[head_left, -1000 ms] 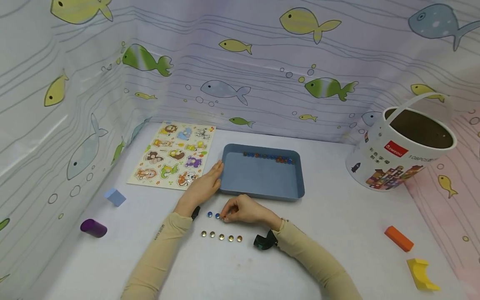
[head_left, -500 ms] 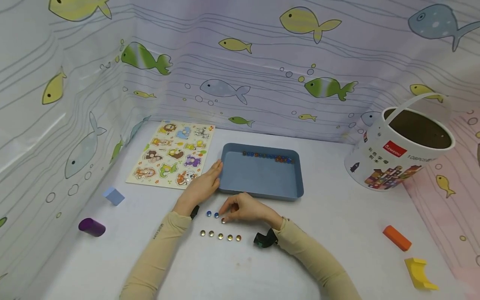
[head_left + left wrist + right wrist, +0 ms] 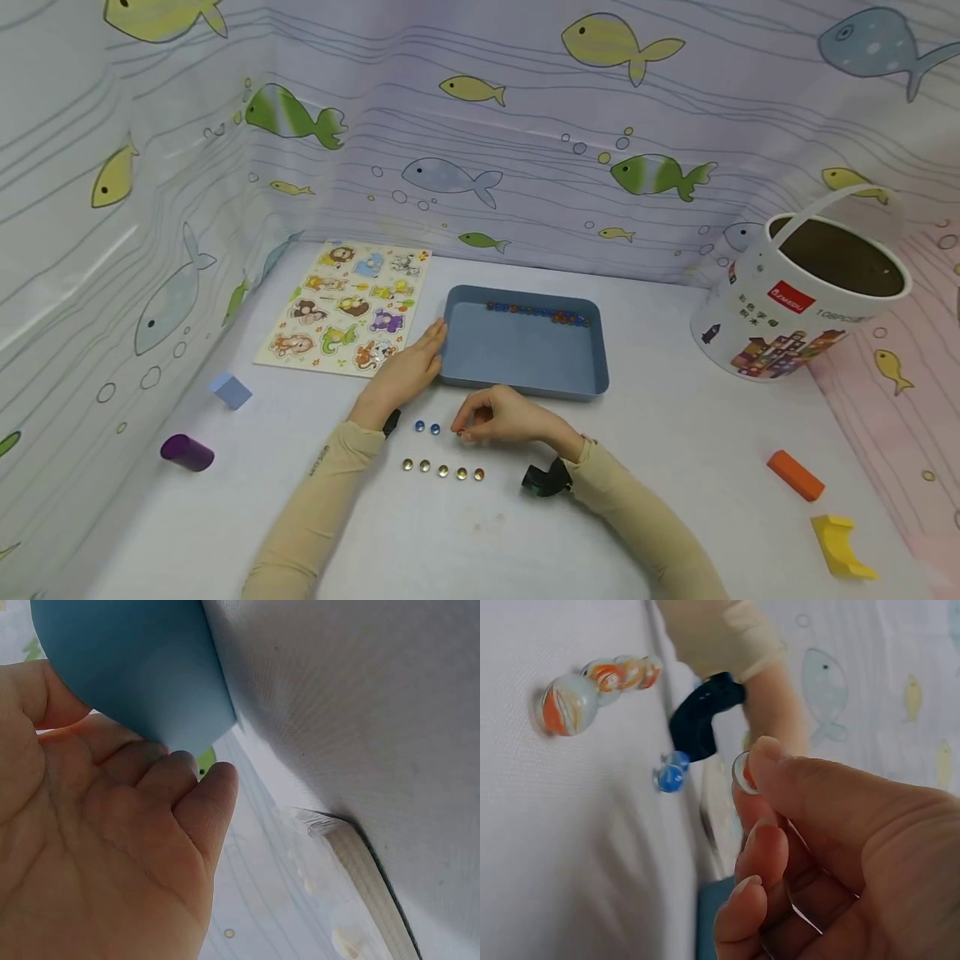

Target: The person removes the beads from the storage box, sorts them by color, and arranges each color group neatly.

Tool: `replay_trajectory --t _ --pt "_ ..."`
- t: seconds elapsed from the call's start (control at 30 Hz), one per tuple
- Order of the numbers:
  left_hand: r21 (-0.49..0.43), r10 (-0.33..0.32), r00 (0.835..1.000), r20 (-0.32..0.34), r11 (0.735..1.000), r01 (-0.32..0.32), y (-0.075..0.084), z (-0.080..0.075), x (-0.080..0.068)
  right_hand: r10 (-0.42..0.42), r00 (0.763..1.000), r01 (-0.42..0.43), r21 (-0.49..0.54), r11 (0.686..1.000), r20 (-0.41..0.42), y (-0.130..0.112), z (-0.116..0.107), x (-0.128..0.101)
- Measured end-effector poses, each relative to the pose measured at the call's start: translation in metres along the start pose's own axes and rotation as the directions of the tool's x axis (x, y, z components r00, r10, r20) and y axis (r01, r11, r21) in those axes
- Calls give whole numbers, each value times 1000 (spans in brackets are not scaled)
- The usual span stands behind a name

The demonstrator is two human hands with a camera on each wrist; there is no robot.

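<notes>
My right hand [image 3: 461, 428] hovers just above the table in front of the blue tray [image 3: 525, 354] and pinches a clear marble with an orange core [image 3: 742, 772] between thumb and forefinger. Two blue marbles [image 3: 427, 427] lie side by side just left of those fingertips. Nearer to me, several orange-and-clear marbles [image 3: 442, 471] lie in a row. My left hand [image 3: 431, 347] lies flat on the table, its straight fingers touching the tray's left wall [image 3: 142, 675]. A line of mixed marbles [image 3: 537, 313] rests along the tray's far wall.
An animal puzzle board [image 3: 345, 308] lies at the back left. A white bucket [image 3: 806, 296] stands at the right. An orange block [image 3: 797, 476] and a yellow block [image 3: 840, 546] lie front right; a purple cylinder [image 3: 187, 454] and a pale blue cube [image 3: 230, 391] front left. Fish-print curtains wall the table.
My right hand has shifted slightly to the right, and the orange-core marble that lay under its fingertips is now pinched off the table. The left hand has stayed still.
</notes>
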State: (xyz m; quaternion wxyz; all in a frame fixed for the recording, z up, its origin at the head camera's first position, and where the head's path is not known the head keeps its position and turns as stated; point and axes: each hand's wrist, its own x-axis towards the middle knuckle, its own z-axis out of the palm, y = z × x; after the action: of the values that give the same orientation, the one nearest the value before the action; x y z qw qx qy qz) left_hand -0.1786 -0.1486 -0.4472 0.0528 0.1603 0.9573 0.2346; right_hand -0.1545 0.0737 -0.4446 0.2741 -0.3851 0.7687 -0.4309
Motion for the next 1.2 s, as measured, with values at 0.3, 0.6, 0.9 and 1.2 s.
replay_trajectory --t 0.3,0.6,0.9,1.2 --pt "1 -4 1000 -1 1000 4 -1 1 1 -24 993 28 25 999 -119 2 -12 -45" --pt "-13 5 1000 -3 1000 -5 0 -1 1 17 988 -4 84 996 -157 9 0 -73" --pt "-11 -1 1000 3 1000 1 1 2 -2 58 992 -54 47 997 -108 17 25 -79" --pt "3 8 1000 -1 1000 -8 1 0 -1 22 993 -29 -54 998 -116 17 37 -75"
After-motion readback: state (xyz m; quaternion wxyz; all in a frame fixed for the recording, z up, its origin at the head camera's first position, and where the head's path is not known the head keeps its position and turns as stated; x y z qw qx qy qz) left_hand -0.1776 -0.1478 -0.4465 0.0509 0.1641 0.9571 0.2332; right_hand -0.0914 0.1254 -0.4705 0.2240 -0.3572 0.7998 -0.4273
